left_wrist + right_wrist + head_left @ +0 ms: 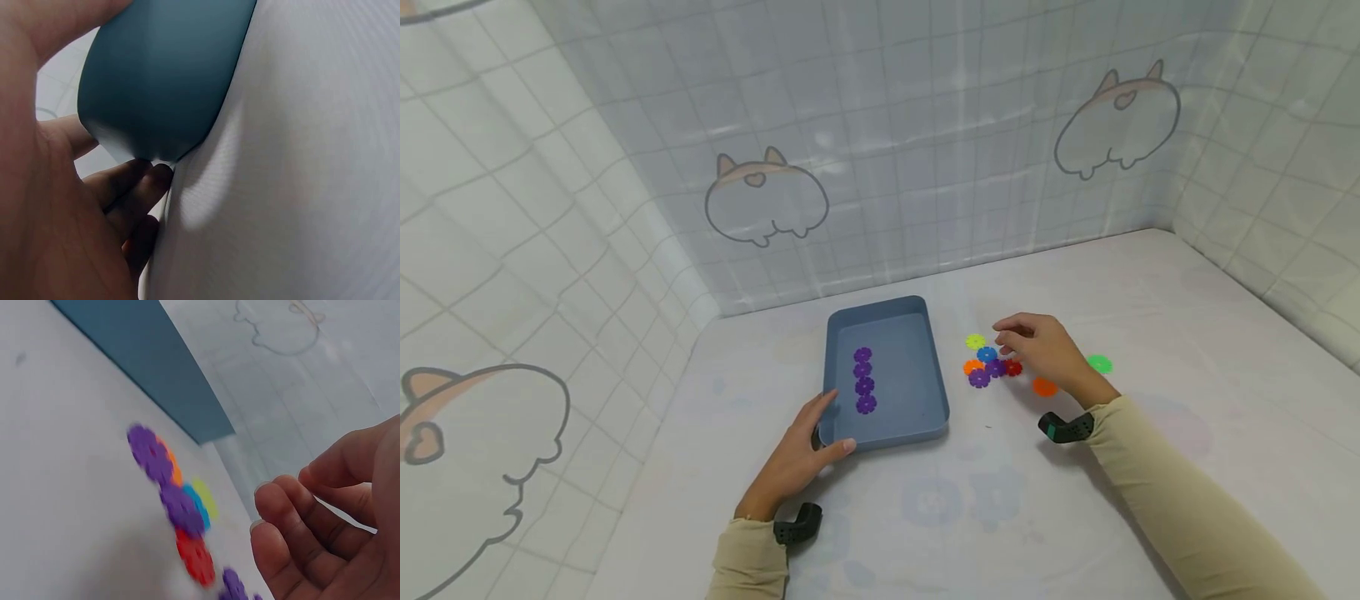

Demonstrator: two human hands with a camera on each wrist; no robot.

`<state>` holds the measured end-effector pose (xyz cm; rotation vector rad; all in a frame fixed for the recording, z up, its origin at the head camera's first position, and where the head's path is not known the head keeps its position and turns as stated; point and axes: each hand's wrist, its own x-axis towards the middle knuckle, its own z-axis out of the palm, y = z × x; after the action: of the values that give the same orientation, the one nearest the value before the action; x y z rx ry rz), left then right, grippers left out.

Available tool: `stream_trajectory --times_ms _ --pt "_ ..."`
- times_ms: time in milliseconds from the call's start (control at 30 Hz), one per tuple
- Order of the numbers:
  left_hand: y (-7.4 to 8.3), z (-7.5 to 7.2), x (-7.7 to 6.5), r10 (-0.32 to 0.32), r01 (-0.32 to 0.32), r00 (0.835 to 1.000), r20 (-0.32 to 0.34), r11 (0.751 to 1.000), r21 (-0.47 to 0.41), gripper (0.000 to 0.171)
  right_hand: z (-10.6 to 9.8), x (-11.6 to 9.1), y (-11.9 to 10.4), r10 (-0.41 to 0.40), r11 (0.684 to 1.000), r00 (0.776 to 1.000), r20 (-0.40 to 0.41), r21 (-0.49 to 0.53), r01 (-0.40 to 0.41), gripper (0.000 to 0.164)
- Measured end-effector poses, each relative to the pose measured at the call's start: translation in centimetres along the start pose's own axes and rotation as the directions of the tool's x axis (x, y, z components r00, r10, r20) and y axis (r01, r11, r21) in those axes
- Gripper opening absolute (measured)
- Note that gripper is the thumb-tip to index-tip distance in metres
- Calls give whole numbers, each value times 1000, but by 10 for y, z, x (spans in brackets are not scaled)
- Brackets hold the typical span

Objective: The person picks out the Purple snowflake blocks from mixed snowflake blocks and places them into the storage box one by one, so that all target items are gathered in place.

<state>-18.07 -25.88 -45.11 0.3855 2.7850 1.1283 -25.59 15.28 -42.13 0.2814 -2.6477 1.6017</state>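
A blue-grey tray (934, 375) holds several purple snowflake discs (865, 386) in a column along its left side. At the tray's near left corner, my left hand (793, 454) grips the wall, thumb on the near side and fingers along the left. The left wrist view shows those fingers curled against the tray's corner (162, 75). My right hand (1041, 346) hovers over loose discs, fingers loosely bent and nothing visible between them. Below and left of it lie purple (979, 378), blue (987, 355), yellow (975, 342), orange (972, 367) and red discs (195, 559).
An orange disc (1044, 387) lies under my right wrist, and a green disc (1101, 364) lies farther right. A white cloth covers the table (925, 517). Tile-patterned curtains (910, 167) stand behind and at both sides.
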Motion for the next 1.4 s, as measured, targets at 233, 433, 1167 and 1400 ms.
stream_trajectory --times_ms 233,433,1167,1400 --pt "1 0 0 -2 2 1000 3 1000 0 88 -20 -3 13 59 995 997 -47 -77 -63 33" --pt "1 0 0 11 -11 1000 -1 1000 -5 88 -29 -5 21 79 992 994 -71 -93 -85 34" --pt "2 -2 2 10 -10 1000 2 1000 9 88 -38 -3 40 54 964 999 -5 -259 -53 29" --pt "1 -2 2 10 -9 1000 -1 1000 18 89 -37 -3 41 52 965 997 59 -260 -35 33"
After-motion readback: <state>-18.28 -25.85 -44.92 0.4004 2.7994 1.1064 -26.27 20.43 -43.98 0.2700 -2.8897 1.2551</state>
